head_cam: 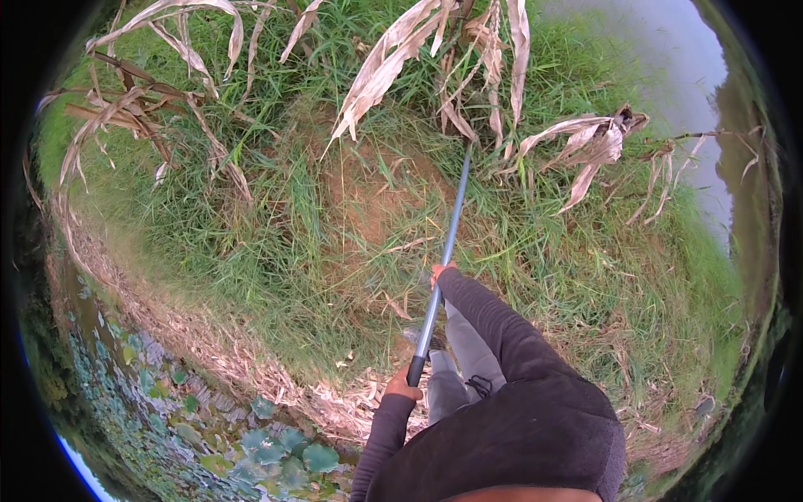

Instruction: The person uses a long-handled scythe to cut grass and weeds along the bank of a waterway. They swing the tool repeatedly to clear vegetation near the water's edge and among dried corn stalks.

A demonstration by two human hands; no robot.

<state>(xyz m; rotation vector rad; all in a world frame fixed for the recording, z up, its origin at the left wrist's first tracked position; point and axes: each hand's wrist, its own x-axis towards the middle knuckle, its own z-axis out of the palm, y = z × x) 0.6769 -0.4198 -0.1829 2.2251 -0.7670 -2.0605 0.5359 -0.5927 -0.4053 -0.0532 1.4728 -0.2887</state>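
Observation:
My left hand (403,384) grips a long metal pole (456,210) by its black end sleeve (416,370), close to my body. Farther along the shaft, my right hand (443,274) is closed around the same pole. From my hands the pole runs forward and slightly right. Its far end meets the grass beside the base of a dried corn plant (495,81); any tool head there is hidden. Left of the shaft lies a patch of bare brown soil (370,194) strewn with grass blades.
Green grass (263,276) surrounds the soil. Dry stalks (144,119) lean at upper left, and a withered corn plant (596,141) bends at right. Water (677,69) lies at upper right. Dry straw (251,364) edges the bank at lower left, with broad-leaved water plants (320,458) beyond.

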